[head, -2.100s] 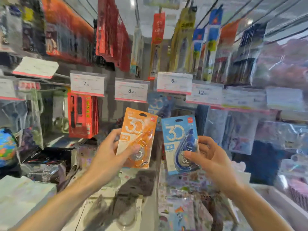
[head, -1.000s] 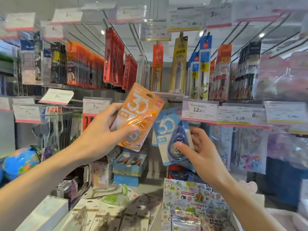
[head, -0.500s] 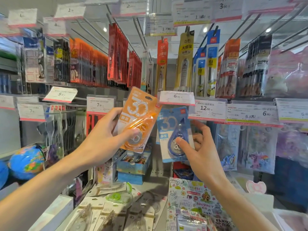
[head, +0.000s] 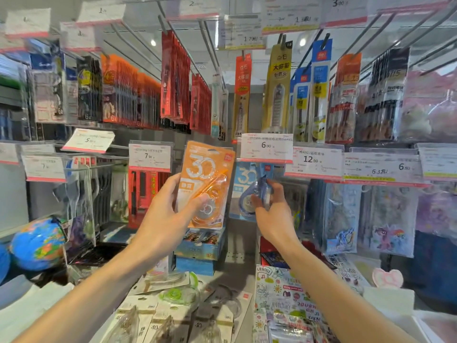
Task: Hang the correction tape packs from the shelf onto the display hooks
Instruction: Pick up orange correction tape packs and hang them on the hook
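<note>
My left hand (head: 163,214) grips an orange correction tape pack (head: 206,179) marked "30", held upright at centre. My right hand (head: 272,214) holds a blue correction tape pack (head: 243,179) just behind the white "6.00" price tag (head: 266,147). The top of the blue pack is hidden by that tag, so the hook itself cannot be seen. More tape packs (head: 178,320) lie flat on the shelf (head: 237,273) below my forearms.
Rows of hooks carry hanging pen and refill packs (head: 279,87) above. Price tags (head: 149,155) line the hook ends. A globe (head: 38,243) sits at left, a sticker book (head: 284,293) at lower right, boxed items (head: 197,246) behind the orange pack.
The right hand has pushed the blue pack up and back behind the "6.00" tag. The left hand has lifted the orange pack a little. My view has tilted up.
</note>
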`<control>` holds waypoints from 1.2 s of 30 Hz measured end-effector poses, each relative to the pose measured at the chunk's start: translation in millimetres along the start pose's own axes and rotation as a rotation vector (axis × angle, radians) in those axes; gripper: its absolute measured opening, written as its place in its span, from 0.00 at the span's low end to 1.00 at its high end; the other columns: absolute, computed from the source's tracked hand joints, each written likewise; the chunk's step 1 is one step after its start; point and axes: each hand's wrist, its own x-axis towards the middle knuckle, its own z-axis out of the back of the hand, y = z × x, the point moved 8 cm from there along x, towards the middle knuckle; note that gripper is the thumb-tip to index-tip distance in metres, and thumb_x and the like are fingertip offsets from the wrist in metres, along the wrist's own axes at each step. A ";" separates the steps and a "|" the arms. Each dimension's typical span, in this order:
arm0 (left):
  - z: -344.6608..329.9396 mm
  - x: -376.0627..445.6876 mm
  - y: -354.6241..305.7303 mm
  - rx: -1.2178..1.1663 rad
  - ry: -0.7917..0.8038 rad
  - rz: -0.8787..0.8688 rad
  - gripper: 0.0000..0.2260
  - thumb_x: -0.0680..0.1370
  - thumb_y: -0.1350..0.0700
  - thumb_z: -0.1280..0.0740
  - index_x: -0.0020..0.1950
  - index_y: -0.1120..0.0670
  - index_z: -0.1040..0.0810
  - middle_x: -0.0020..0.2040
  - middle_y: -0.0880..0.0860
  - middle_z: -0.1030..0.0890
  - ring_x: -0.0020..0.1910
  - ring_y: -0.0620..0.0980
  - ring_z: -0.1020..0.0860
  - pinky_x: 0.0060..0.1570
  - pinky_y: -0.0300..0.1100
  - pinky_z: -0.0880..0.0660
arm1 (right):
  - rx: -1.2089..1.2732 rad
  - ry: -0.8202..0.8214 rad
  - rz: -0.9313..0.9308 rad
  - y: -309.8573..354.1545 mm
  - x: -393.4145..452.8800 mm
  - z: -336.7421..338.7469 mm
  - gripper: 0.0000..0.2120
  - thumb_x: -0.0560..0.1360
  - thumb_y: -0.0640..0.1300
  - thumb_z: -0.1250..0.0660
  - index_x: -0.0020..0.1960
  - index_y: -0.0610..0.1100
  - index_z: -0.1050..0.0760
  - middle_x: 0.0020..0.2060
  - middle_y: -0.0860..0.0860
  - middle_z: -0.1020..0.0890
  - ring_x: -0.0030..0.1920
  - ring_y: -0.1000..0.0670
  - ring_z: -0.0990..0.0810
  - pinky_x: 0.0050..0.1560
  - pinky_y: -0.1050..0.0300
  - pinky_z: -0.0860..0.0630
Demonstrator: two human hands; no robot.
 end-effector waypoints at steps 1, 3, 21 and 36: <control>-1.1 -0.6 0.4 -0.011 0.000 0.004 0.17 0.79 0.48 0.29 0.67 0.38 0.27 0.59 0.35 0.16 0.57 0.36 0.17 0.56 0.40 0.24 | 0.014 0.014 -0.002 -2.2 2.5 0.9 0.23 0.84 0.51 0.36 0.76 0.58 0.41 0.65 0.48 0.20 0.54 0.43 0.16 0.46 0.51 0.22; -5.0 -2.2 0.1 -0.037 0.009 0.009 0.18 0.79 0.48 0.30 0.68 0.39 0.27 0.58 0.33 0.16 0.57 0.34 0.17 0.53 0.36 0.23 | 0.015 0.040 0.004 -6.3 5.1 6.2 0.22 0.84 0.52 0.35 0.75 0.58 0.38 0.57 0.53 0.19 0.47 0.51 0.17 0.39 0.58 0.24; -55.5 -24.1 22.4 -0.229 0.109 0.124 0.16 0.83 0.52 0.36 0.71 0.42 0.27 0.61 0.39 0.15 0.60 0.39 0.17 0.52 0.36 0.18 | 0.119 0.270 0.074 15.9 -58.9 38.0 0.08 0.80 0.54 0.29 0.58 0.57 0.19 0.49 0.60 0.12 0.50 0.59 0.13 0.51 0.64 0.17; -56.1 -27.5 15.7 -0.055 0.096 0.036 0.14 0.83 0.52 0.34 0.69 0.45 0.23 0.57 0.43 0.14 0.55 0.40 0.17 0.51 0.37 0.21 | 0.334 0.384 -0.024 19.2 -67.9 25.7 0.14 0.80 0.45 0.27 0.63 0.48 0.23 0.50 0.46 0.10 0.51 0.44 0.11 0.58 0.45 0.15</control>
